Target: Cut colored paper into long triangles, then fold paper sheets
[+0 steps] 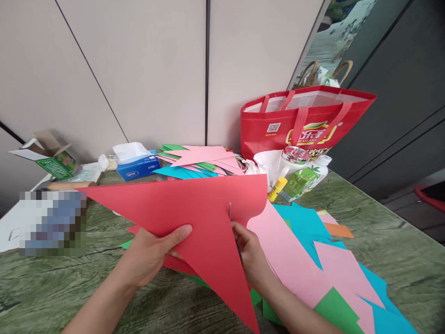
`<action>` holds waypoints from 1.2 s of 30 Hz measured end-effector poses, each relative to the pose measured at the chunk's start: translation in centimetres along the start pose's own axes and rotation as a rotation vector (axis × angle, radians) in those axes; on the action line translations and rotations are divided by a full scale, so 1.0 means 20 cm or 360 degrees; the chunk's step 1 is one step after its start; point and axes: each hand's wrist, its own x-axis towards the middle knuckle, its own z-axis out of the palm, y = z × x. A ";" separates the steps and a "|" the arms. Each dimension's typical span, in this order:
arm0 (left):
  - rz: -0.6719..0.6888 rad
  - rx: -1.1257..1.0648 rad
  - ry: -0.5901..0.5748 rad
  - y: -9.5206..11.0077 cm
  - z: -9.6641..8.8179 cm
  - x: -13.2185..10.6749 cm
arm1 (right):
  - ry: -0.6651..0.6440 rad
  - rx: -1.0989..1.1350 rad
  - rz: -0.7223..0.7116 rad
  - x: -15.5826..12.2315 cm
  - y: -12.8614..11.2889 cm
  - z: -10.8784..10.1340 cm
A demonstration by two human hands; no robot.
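Note:
A large sheet of red paper (205, 208) is held up in front of me, its lower part cut to a long point. My left hand (153, 253) grips it from the left, thumb on the front face and fingers behind. On the other side, my right hand (250, 253) is closed around scissors (230, 211). One thin metal blade shows in front of the red sheet, at the cut; the dark handles are mostly hidden by the hand and paper. To the right of the blade, a flap of the sheet curls.
Cut pink paper (288, 246), blue paper (306, 222) and green paper (337, 308) lie at right. Behind stand a paper pile (200, 157), blue tissue box (137, 166), yellow glue stick (277, 189), white bottle (321, 167) and red bag (271, 139). A green carton (57, 164) is far left.

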 end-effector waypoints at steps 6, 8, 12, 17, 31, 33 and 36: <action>0.0006 -0.0013 -0.0023 0.01 0.00 0.00 | 0.0032 -0.0026 0.0018 0.00 -0.02 0.01; 0.0029 -0.0006 -0.0003 0.01 0.01 -0.01 | 0.0043 -0.0034 0.0024 0.00 -0.02 0.01; 0.0044 0.0002 0.0014 0.01 0.03 -0.02 | 0.0049 -0.0064 0.0040 0.00 -0.02 0.01; 0.0042 -0.0015 0.0033 0.01 0.03 -0.02 | 0.0049 -0.0047 0.0028 -0.01 -0.01 0.00; -0.0031 0.0010 -0.0014 0.01 0.03 -0.03 | 0.0080 -0.0088 -0.0012 0.00 -0.01 0.01; -0.0052 0.0016 -0.0039 0.00 0.03 -0.02 | 0.0070 -0.0069 -0.0031 0.00 -0.01 0.01; -0.0107 0.0014 -0.0085 -0.02 0.02 -0.01 | 0.0085 -0.0084 -0.0034 0.01 -0.02 0.00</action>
